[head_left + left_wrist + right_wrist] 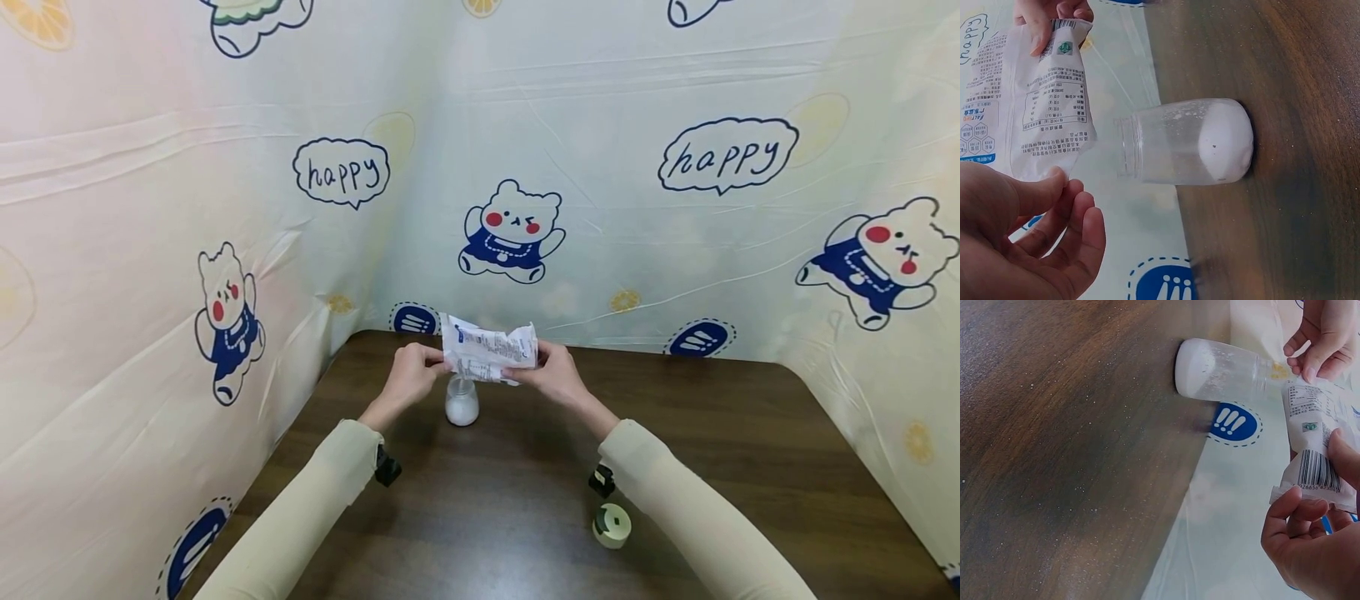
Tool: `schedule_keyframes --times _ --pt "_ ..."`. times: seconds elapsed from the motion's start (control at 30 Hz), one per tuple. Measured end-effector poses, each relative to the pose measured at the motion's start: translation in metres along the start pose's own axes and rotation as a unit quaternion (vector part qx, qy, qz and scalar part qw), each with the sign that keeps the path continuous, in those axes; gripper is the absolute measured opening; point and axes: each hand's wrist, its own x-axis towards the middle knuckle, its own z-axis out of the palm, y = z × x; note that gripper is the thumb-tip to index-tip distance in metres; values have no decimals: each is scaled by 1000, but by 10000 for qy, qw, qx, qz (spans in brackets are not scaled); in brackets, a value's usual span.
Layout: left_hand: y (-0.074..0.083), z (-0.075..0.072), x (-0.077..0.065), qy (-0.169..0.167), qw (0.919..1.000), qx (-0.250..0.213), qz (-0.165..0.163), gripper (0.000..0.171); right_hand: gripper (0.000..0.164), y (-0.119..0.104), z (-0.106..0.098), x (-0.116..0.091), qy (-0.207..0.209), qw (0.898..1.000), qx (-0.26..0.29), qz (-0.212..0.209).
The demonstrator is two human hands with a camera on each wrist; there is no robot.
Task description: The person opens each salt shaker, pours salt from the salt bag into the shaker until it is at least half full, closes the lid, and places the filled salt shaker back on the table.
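Note:
Both hands hold a white printed plastic bag point(489, 350) sideways, just above and beyond a clear glass jar point(462, 402). My left hand point(1029, 231) pinches one corner of the bag between thumb and forefinger, close to the jar's mouth. My right hand point(1319, 531) grips the opposite end, thumb on the face near the barcode. The jar stands upright on the table with white powder point(1225, 144) in its lower part, and some grains cling to its inner wall. The jar's neck carries no lid.
A pale green round lid point(612, 527) with a dark patch lies near the right forearm. Fine white grains dot the dark wooden table point(1072, 456). A printed cloth point(600, 250) hangs around the table's back and sides.

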Motion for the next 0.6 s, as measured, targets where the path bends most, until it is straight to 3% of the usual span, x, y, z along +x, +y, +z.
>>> schedule_keyframes --times 0.6 --pt "1 -1 0 -61 9999 -6 -129 15 47 1 -2 0 -63 10000 33 -48"
